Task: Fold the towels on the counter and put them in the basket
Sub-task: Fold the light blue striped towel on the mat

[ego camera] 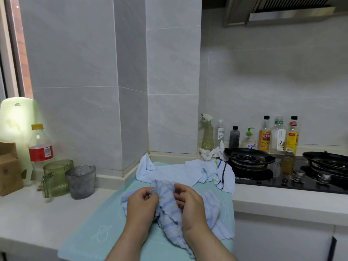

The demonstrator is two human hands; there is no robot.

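Blue towel (pixel 167 201) is pinched by left grip (pixel 141 203) and right grip (pixel 190 203), likely so its edge can be found for folding; more towels (pixel 178 172) lie at 12 o'clock.

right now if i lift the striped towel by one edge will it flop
Probably flops: the striped towel sags in folds between the left hand and right hand. Likely light, since pinching fingers alone raise it. Its fuzzy pile should grip, not slip.
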